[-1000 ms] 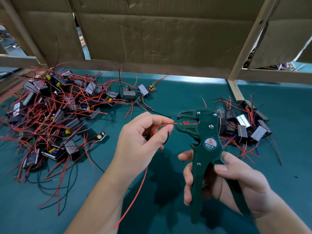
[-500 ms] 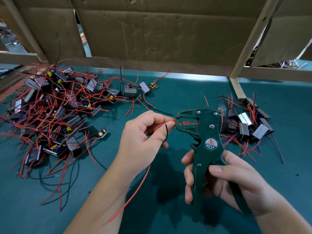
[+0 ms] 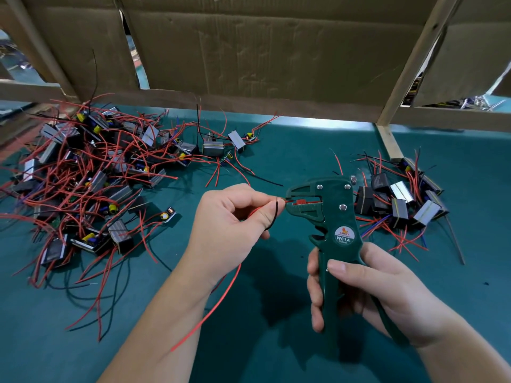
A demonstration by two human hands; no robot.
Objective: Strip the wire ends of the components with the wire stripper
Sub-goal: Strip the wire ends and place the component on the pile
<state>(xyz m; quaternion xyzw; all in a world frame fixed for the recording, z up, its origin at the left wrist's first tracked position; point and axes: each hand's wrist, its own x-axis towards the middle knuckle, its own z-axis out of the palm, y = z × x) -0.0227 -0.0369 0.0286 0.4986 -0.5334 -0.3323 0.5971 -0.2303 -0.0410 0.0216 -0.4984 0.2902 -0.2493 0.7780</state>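
My right hand grips the handles of a dark green wire stripper held upright, its jaws pointing left. My left hand pinches a red wire and a black wire between thumb and forefinger, right at the jaws; a red wire end sits between the jaws. A long red wire trails down from under my left hand; the component itself is hidden inside the hand.
A large tangled heap of components with red and black wires covers the left of the green table. A smaller group of components lies at the right. Cardboard walls and wooden slats close off the back.
My left hand has brought the wires closer to the stripper jaws. The black wire now stands across my fingertip at the jaw mouth. The stripper has barely moved.
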